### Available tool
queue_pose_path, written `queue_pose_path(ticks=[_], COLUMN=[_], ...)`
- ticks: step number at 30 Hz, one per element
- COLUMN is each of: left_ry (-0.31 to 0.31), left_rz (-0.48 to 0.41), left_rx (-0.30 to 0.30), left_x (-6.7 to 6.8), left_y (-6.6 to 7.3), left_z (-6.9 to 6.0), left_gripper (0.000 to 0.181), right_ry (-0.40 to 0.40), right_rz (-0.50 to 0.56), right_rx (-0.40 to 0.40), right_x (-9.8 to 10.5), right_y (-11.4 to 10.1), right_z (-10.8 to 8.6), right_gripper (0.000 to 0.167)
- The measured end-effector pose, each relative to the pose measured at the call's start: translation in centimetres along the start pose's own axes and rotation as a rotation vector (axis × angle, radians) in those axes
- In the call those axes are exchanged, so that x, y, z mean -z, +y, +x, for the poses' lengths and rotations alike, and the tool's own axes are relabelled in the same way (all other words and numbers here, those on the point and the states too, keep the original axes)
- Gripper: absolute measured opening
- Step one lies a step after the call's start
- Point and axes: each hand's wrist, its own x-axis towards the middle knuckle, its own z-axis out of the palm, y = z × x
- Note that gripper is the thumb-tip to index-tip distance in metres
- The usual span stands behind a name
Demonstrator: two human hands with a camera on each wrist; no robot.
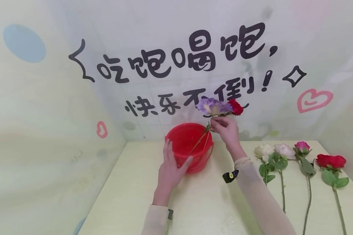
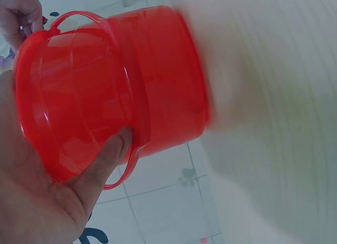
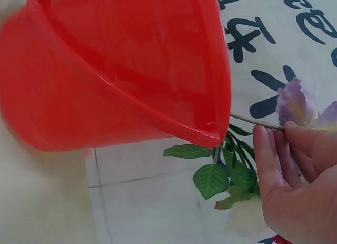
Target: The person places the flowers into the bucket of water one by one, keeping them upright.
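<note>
While the head view shows the left hand cupping the red bucket on the table, the right hand pinches the purple flower just under its bloom, above the rim. The red flower sits right beside it, can't tell if it's held too, so imo the stems could tangle. Left wrist: thumb pressed on the bucket wall, so too hard a push might tip it. Right wrist: green leaves sit near the rim and could snag if a stem gets shoved down.
</note>
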Motion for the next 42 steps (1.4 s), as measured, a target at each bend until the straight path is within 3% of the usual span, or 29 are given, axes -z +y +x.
queue_pose_path(ticks=[8, 14, 23, 42], left_ry=[0.004, 0.007, 0.005, 0.002], left_rz=[0.01, 0.02, 0.05, 0.044], left_rx=[-0.007, -0.023, -0.018, -0.008], left_x=[0.1, 0.2, 0.3, -0.2], left_y=[0.2, 0.3, 0.3, 0.0], left_z=[0.0, 0.1, 0.0, -0.1], left_gripper=[0.116, 0.115, 0.114, 0.115], right_ry=[-0.05, -0.075, -0.104, -0.146], right_rz=[-0.022, -0.04, 0.0, -0.069], right_rx=[-0.116, -0.159, -0.172, -0.172], right_x=[-0.1, 0.4, 0.7, 1.4], right_y=[0.7, 0.9, 1.1, 1.1], right_z=[-0.8, -0.9, -0.8, -1.2], right_gripper=[0.033, 0.037, 0.036, 0.037])
